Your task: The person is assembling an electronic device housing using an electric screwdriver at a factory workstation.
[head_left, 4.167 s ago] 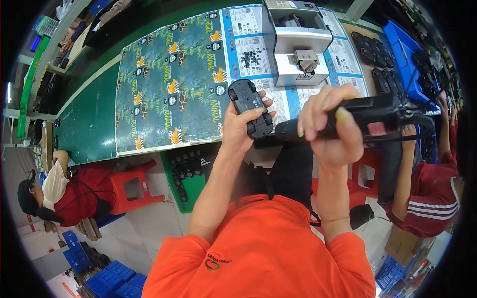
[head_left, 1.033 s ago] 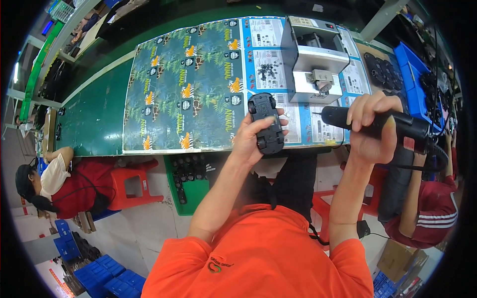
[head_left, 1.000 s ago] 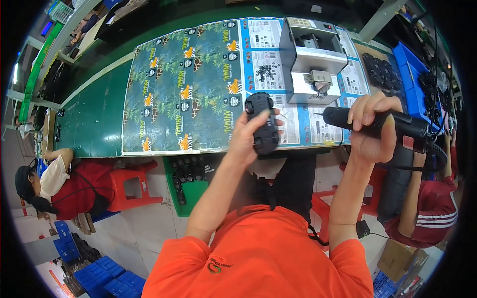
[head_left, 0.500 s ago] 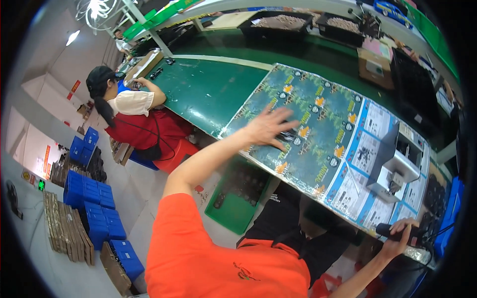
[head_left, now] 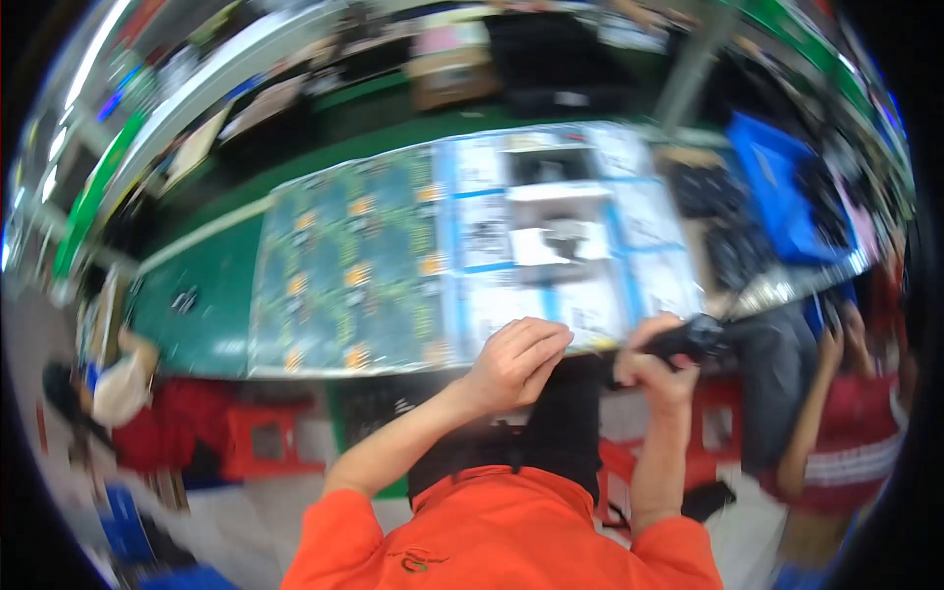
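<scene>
My left hand [head_left: 519,362] is over the front edge of the worktable, its fingers curled and pressed together; anything inside them is hidden. Off to its right, my right hand [head_left: 657,369] grips a black cylindrical hand tool [head_left: 688,341], blurred by motion. Beyond both hands a silver metal fixture [head_left: 560,231] stands on white-and-blue printed sheets [head_left: 484,313], with a small greyish part in its front. A patterned green mat [head_left: 364,265] covers the table to the left of the sheets.
A blue bin [head_left: 782,192] of black parts stands at the right, near more black pieces [head_left: 733,251]. Small dark parts [head_left: 185,299] lie on the green tabletop at left. Co-workers sit at both sides: a white sleeve [head_left: 123,393] left, a red garment [head_left: 855,433] right.
The view has swung to the right. My left hand, spread over a small dark object on the mat before, has drawn back to the table edge with closed fingers. My right hand still holds the black tool.
</scene>
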Motion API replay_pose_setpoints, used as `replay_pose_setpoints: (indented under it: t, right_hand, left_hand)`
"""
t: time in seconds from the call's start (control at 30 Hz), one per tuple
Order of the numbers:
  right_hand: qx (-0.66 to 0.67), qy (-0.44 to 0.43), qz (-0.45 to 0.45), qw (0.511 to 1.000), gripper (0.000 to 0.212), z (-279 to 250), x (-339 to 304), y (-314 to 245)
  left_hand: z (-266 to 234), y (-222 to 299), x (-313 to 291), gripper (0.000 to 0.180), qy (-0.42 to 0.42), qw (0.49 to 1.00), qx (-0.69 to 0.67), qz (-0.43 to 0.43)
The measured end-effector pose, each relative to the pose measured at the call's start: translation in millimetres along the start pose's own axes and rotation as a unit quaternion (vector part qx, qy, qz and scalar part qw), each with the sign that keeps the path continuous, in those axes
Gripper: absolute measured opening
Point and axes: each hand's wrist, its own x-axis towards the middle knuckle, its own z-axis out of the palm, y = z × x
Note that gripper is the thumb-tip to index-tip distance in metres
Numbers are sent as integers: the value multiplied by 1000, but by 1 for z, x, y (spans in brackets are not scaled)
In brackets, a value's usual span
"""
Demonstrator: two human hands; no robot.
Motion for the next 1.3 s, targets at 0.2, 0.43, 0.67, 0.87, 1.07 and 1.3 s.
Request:
replay_pose_setpoints:
  t: [0.2,0.43,0.67,0.87,1.07,1.3]
  right_hand:
    - [-81,-43,35,995,31,-8,-40,-49]
    - [27,51,-8,998,29,-42,-76,-49]
    - [17,0,-48,999,43,-48,-61,-49]
    - [-11,0,-61,998,48,-39,-56,-55]
    - [-42,5,-112,993,40,-39,-41,-66]
    - [125,18,-188,974,10,11,62,-31]
  left_hand:
    - [176,-13,124,34,-43,962,-200,-182]
    - [308,-4,213,77,-104,926,-71,-356]
    - [300,-13,204,95,-48,911,-110,-395]
    - [251,14,179,60,120,906,-255,-317]
    - [49,32,93,57,138,899,-344,-232]
    - [-38,-19,-24,30,346,616,-540,-457]
